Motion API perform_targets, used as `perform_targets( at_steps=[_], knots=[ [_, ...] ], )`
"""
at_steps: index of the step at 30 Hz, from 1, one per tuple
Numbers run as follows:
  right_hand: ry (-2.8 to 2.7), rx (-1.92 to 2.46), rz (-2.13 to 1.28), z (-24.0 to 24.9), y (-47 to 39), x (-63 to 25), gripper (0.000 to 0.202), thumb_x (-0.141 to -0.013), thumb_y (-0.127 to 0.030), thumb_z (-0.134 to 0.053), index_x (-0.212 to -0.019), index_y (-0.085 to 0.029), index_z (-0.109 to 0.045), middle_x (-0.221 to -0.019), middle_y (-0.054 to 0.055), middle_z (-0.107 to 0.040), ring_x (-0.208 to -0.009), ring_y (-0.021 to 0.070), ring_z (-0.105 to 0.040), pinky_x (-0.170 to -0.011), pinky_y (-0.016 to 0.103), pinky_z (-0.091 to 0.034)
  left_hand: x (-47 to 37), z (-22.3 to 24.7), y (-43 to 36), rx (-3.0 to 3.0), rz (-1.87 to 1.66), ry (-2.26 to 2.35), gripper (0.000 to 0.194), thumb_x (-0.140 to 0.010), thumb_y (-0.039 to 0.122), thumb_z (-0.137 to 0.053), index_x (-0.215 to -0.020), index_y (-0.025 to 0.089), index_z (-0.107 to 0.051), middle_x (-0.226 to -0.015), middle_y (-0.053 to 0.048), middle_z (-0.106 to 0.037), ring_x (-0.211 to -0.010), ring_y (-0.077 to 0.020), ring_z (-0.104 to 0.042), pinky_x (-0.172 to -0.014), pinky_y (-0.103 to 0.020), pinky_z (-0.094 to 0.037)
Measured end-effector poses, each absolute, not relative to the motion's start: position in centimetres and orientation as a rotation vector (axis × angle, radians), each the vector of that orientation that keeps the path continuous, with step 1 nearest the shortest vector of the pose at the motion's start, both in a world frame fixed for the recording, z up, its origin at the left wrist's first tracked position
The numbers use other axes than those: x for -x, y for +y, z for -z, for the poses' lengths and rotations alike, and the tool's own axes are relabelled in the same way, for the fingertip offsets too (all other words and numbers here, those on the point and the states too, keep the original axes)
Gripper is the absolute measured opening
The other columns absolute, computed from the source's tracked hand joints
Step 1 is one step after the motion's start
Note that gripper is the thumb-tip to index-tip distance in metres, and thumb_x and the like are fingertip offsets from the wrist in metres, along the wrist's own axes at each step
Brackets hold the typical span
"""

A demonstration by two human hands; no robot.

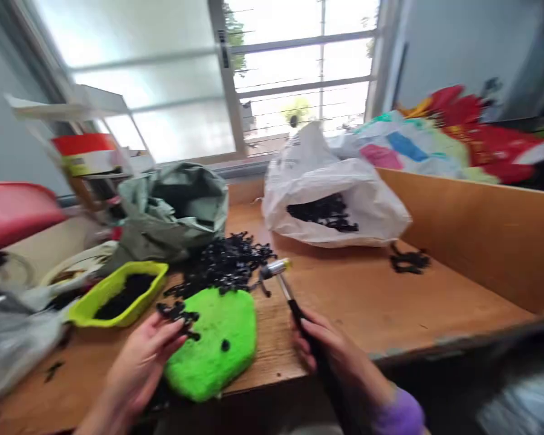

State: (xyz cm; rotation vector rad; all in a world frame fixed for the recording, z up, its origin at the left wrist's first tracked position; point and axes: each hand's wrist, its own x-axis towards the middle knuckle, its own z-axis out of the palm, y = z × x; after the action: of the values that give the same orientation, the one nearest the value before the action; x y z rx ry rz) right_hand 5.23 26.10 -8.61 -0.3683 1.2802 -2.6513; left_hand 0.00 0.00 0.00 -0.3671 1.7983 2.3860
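Observation:
My left hand (140, 359) pinches a small black plastic piece (178, 314) at the left edge of a bright green pad (217, 347) on the wooden table (367, 302). My right hand (330, 356) grips the black handle of a small hammer (284, 284), whose metal head hovers just right of a heap of black plastic pieces (224, 266). One small black bit (225, 345) lies on the pad.
A yellow-green tray (118, 293) with dark contents sits left of the pad. Behind stand a grey-green bag (174, 208) and a white plastic bag (330, 193) holding more black pieces. A wooden side wall (480, 235) borders the right; loose black pieces (408, 261) lie near it.

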Motion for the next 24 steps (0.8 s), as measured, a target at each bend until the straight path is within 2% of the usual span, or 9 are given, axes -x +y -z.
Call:
perform_targets(
  at_steps=[2,9,16,24],
  knots=[
    [1.314,0.365,2.604,9.1,26.5,-4.6,0.026,-0.087,-0.038,-0.055,-0.094,-0.014,-0.051,-0.062,-0.005,-0.043,-0.043,0.0068,-0.038,-0.038,0.016,-0.031,0.1,0.4,-1.4,0.322,-2.400,1.833,0.028,-0.069,-0.004,-0.059,-0.093,0.009,-0.053,-0.084,-0.007,-0.060,-0.062,-0.0097,-0.056,-0.051,-0.016,-0.051],
    [1.509,0.217,2.524,8.3,26.2,-5.2,0.037,-0.077,-0.048,-0.064,-0.086,-0.015,-0.051,-0.056,-0.002,-0.041,-0.039,0.0067,-0.035,-0.036,0.016,-0.026,0.8,2.4,0.5,0.137,-2.299,1.700,0.036,-0.067,0.008,-0.068,-0.100,0.009,-0.054,-0.086,-0.010,-0.060,-0.064,-0.0098,-0.056,-0.053,-0.015,-0.051],
    [1.595,0.120,2.507,7.5,25.9,-5.6,0.036,-0.079,-0.048,-0.061,-0.087,-0.015,-0.051,-0.058,-0.002,-0.041,-0.042,0.0065,-0.037,-0.040,0.016,-0.028,1.0,2.6,1.1,0.155,-2.301,1.697,0.031,-0.064,0.010,-0.070,-0.091,0.007,-0.055,-0.084,-0.010,-0.060,-0.062,-0.0092,-0.055,-0.054,-0.015,-0.051],
    [1.784,0.079,2.455,6.6,25.2,-6.0,0.038,-0.078,-0.053,-0.057,-0.086,-0.017,-0.050,-0.057,-0.002,-0.040,-0.043,0.0082,-0.035,-0.041,0.019,-0.030,1.2,2.5,1.6,0.215,-2.276,1.726,0.028,-0.066,0.004,-0.064,-0.091,0.007,-0.052,-0.079,-0.008,-0.060,-0.056,-0.0077,-0.054,-0.049,-0.014,-0.050]
  ],
)
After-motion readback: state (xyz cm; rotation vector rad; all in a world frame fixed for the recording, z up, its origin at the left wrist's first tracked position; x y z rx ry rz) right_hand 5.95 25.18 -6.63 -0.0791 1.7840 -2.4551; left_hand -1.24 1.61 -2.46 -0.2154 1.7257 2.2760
